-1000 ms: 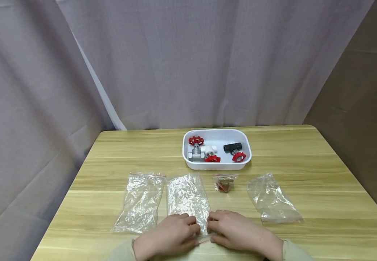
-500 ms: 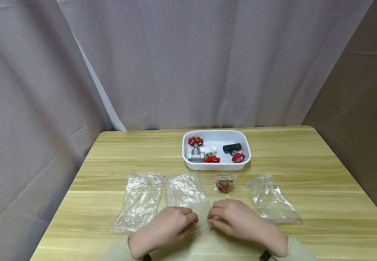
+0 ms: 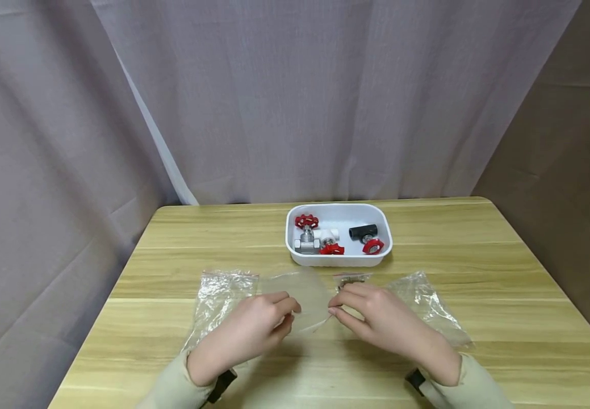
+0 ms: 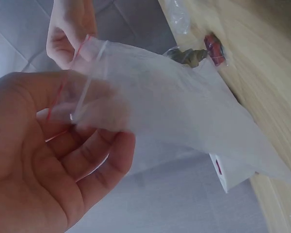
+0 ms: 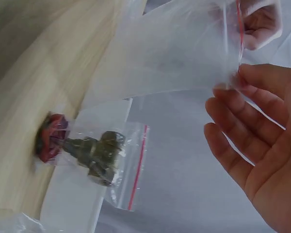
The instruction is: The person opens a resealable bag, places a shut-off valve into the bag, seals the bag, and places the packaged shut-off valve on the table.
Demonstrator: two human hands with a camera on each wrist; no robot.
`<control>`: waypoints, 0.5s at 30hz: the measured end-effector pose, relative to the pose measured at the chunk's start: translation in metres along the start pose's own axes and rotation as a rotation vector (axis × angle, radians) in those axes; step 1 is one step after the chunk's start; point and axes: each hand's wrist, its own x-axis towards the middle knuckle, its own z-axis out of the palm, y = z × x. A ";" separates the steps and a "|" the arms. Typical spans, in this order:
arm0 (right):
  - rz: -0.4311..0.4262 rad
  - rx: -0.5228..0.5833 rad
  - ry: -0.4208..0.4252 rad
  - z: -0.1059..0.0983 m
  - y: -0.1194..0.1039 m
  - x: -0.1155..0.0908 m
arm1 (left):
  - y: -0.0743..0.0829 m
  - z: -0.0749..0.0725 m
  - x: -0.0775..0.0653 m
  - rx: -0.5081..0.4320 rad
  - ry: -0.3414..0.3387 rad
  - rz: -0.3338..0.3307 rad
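Between both hands a clear zip-lock bag [image 3: 307,295] with a red line along its mouth is held up off the table. My left hand [image 3: 251,326] pinches one side of the mouth edge, thumb and fingers on the film in the left wrist view. At the other end of that edge, my right hand [image 3: 384,321] pinches the corner between thumb and forefinger, its other fingers loosely bent. No contents show inside this bag [image 5: 174,53]. A brass valve with a red handwheel [image 5: 94,155], packed in a small zip-lock bag, lies beyond the right hand, partly hidden by it in the head view.
A white tray [image 3: 335,261] stands behind, holding a silver valve [image 3: 307,241], a white valve [image 3: 329,234] and a black valve [image 3: 363,232], all with red handwheels. Flat clear bags lie at left [image 3: 220,301] and right [image 3: 430,312]. A curtain [image 3: 295,102] hangs behind the table.
Both hands have risen and moved forward, lifting the mouth edge of the middle bag off the table. The right hand now covers part of the bagged valve.
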 end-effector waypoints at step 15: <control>-0.170 -0.104 0.114 -0.004 -0.027 0.015 | 0.000 0.001 0.015 -0.055 0.090 -0.017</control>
